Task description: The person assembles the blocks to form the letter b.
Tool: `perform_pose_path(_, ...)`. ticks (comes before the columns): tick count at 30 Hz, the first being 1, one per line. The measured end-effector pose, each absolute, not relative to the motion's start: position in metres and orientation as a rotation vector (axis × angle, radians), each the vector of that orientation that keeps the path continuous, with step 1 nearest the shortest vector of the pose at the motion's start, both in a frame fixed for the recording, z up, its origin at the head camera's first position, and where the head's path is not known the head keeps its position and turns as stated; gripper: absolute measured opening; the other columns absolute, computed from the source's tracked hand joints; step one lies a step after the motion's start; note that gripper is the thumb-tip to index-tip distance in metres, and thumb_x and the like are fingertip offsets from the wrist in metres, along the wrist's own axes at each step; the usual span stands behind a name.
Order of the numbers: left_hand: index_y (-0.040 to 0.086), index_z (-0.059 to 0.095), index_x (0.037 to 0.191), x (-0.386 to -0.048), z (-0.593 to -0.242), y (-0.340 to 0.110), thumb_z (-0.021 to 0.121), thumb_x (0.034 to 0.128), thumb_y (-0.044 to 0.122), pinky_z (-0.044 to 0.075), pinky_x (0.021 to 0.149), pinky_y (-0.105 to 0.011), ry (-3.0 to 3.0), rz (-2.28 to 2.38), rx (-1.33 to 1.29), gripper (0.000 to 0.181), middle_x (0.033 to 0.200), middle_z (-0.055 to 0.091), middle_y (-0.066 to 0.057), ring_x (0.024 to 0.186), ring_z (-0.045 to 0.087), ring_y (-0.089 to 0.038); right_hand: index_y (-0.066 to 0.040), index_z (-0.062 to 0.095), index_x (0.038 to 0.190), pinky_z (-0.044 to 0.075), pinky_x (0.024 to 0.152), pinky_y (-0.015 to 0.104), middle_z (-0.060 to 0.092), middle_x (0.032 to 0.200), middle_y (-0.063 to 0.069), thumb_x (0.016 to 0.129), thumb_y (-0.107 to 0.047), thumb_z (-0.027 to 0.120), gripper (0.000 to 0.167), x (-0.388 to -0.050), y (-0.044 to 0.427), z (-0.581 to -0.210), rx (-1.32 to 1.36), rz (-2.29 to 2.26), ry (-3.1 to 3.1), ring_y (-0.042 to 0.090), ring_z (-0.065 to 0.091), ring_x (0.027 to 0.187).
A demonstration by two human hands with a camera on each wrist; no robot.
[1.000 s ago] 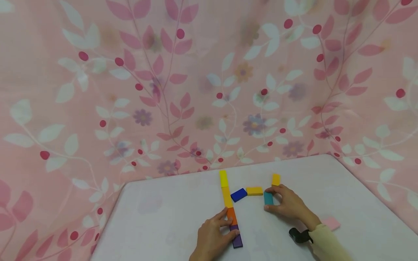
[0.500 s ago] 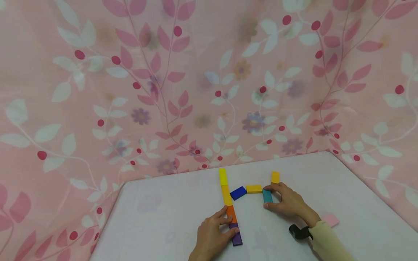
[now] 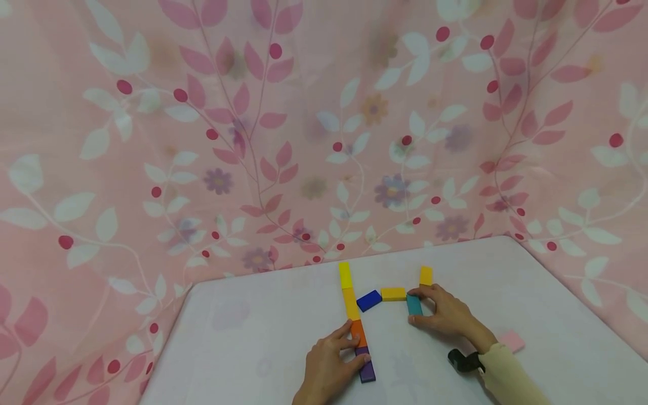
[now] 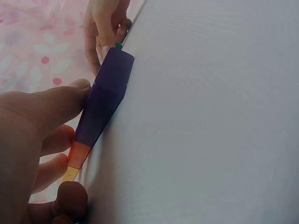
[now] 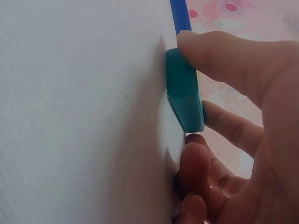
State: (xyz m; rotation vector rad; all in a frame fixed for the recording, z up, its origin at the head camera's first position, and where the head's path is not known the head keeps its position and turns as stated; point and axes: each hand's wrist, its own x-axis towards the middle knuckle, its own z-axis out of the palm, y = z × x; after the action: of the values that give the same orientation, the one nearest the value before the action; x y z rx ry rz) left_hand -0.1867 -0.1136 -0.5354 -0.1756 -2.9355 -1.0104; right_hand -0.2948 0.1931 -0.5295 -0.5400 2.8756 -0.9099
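In the head view my left hand (image 3: pixel 331 363) rests along a straight row of blocks. Its thumb touches the purple block (image 3: pixel 367 373), also large in the left wrist view, and its fingers lie on the orange block (image 3: pixel 357 326). Beyond them the row runs on with an amber block (image 3: pixel 351 304) and a bright yellow block (image 3: pixel 345 275). To the right, my right hand (image 3: pixel 445 312) pinches a teal block (image 5: pixel 184 88) between thumb and finger. This block's far end meets the right end of a flat yellow block (image 3: pixel 394 294). A slanted blue block (image 3: pixel 369 300) bridges the row and that yellow block.
Just beyond my right hand lies another yellow block (image 3: pixel 426 275), partly covered. A pink block (image 3: pixel 512 341) sits by the right sleeve. A black band with a dark device (image 3: pixel 460 361) is on the right wrist. Pink floral cloth (image 3: pixel 304 140) rises behind the white table (image 3: pixel 243 337).
The teal block has turned slightly in my right hand, its far end now closer to the yellow block. My left hand stays in place; the head view has shifted a little.
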Motion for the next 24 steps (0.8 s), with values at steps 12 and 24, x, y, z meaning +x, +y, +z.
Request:
perform_pose_path(12, 0.021, 0.084, 0.115, -0.188, -0.535, -0.114, 0.087, 0.0821, 0.056, 0.057, 0.095, -0.065, -2.951, -1.01, -0.168, 0.048, 0.148, 0.067, 0.002, 0.128, 0.068, -0.036, -0.013, 0.049, 0.157, 0.051, 0.066, 0.024, 0.067, 0.127, 0.014, 0.09, -0.043, 0.084, 0.081, -0.292, 0.209, -0.522, -0.667, -1.139, 2.672, 0.013, 0.057, 0.073)
perform_pose_path(24, 0.022, 0.084, 0.115, -0.19, -0.538, -0.117, 0.086, 0.0817, 0.059, 0.057, 0.096, -0.066, -2.939, -1.064, -0.201, 0.05, 0.149, 0.066, 0.001, 0.13, 0.068, -0.037, -0.006, 0.063, 0.141, 0.061, 0.087, 0.049, 0.069, 0.129, 0.014, 0.09, -0.038, 0.085, 0.064, -0.265, 0.285, -0.498, -0.741, -0.947, 2.835, 0.032, 0.068, 0.108)
